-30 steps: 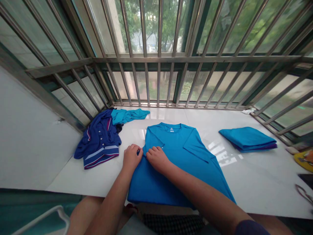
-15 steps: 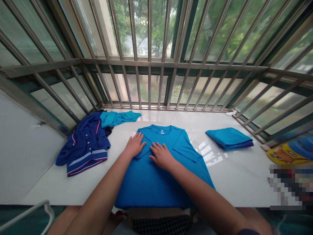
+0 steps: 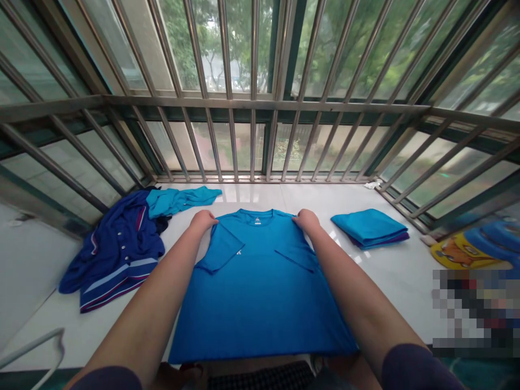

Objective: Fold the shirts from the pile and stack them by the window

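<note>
A bright blue T-shirt (image 3: 260, 309) lies flat and face-up on a white stone ledge (image 3: 247, 193), with its collar away from me and both sleeves folded in over the chest. My left hand (image 3: 202, 220) is curled on the shirt's left shoulder edge, pinching the cloth. My right hand (image 3: 306, 220) grips the opposite shoulder in the same way. The shirt's lower hem reaches the ledge's near edge, and my forearms lie above the shirt's sides.
A crumpled navy striped garment (image 3: 116, 254) and a rumpled teal garment (image 3: 179, 200) lie left of the shirt. A folded blue stack (image 3: 368, 228) sits to the right. Metal window bars (image 3: 252, 81) run along the far edge.
Both hands have moved from lying flat on the shirt's chest up to its shoulders and now pinch the cloth. The view has tilted slightly, and the shirt looks smoother.
</note>
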`<state>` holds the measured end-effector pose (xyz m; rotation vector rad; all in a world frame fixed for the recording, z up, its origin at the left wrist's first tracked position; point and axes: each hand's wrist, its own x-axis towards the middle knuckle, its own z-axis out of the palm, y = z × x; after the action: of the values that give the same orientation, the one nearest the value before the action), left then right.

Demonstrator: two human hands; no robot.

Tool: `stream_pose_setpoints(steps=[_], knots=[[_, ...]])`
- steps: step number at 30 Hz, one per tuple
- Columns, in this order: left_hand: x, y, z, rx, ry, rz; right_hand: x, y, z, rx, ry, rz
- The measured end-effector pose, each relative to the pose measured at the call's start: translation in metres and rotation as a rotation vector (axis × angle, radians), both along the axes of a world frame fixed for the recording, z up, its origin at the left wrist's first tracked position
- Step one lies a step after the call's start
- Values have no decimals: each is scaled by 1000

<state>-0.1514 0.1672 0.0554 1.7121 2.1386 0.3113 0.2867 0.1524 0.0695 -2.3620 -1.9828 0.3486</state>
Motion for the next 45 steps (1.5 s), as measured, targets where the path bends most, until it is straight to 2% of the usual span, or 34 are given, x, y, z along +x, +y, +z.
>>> stream_pose_setpoints(steps=[4,7,11,14,18,21,25,30,33,36,41,45], knots=[[2,3,4,-55,-140,19,3,12,-5,-9,89,15],[4,-9,5,-51,-288,37,5,5,1,64,151,40],[-8,-46,0,38,-548,12,19,-36,7,201,234,125],[-31,-84,-14,135,-696,-84,37,-85,-3,286,264,236],[-53,-126,-32,190,-443,-240,59,-138,-26,247,211,381],[-55,-138,-38,245,-291,-321,66,-155,-36,209,209,427],[-49,-136,-34,228,-186,-331,66,-155,-32,197,199,409],[-38,-123,-19,250,-89,-266,52,-136,-18,245,171,394],[-23,-106,-8,214,-59,-335,38,-116,-10,227,158,402],[-9,-84,1,104,-19,-414,26,-93,-7,106,115,425],[-3,-54,8,-35,19,-445,19,-61,-7,-35,89,428],[-4,-37,18,-21,34,-432,13,-44,-2,13,93,420]])
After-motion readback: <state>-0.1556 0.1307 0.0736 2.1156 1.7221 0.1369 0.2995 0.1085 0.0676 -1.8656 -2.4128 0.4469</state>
